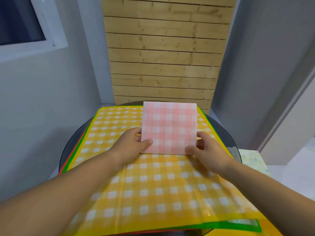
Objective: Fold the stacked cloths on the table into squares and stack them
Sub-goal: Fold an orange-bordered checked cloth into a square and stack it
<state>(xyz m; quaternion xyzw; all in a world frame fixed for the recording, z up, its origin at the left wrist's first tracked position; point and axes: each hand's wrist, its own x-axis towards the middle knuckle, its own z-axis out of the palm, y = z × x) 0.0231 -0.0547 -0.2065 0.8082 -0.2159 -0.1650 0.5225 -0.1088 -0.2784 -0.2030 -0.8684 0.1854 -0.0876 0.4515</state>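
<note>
Folded pink cloth held by 2 hands on a stack of cloths

A pink checked cloth, folded into a square, lies flat on an unfolded yellow checked cloth at the far side of the round glass counter. The left hand pinches its near left corner, thumb on top. The right hand pinches the near right corner the same way. Under the yellow cloth, a green cloth and a red cloth show only as edges. A wooden slat panel stands behind.
</note>
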